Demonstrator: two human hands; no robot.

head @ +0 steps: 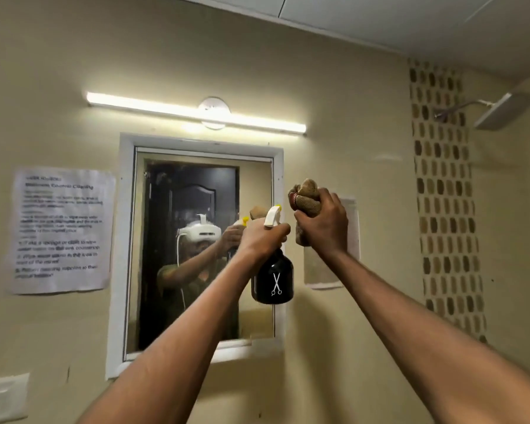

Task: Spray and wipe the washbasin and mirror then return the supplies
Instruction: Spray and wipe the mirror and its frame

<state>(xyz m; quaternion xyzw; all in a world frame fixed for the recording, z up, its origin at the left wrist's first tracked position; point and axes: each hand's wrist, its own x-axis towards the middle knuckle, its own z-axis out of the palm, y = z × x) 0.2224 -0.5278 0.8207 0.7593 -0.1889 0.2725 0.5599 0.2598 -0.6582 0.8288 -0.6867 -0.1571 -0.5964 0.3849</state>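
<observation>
Left hand grips black spray bottle; right hand clutches cloth.

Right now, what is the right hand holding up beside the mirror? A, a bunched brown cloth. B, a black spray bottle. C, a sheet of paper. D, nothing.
A: the right hand grips a bunched brown cloth, while the left hand holds the spray bottle in front of the mirror.
</observation>
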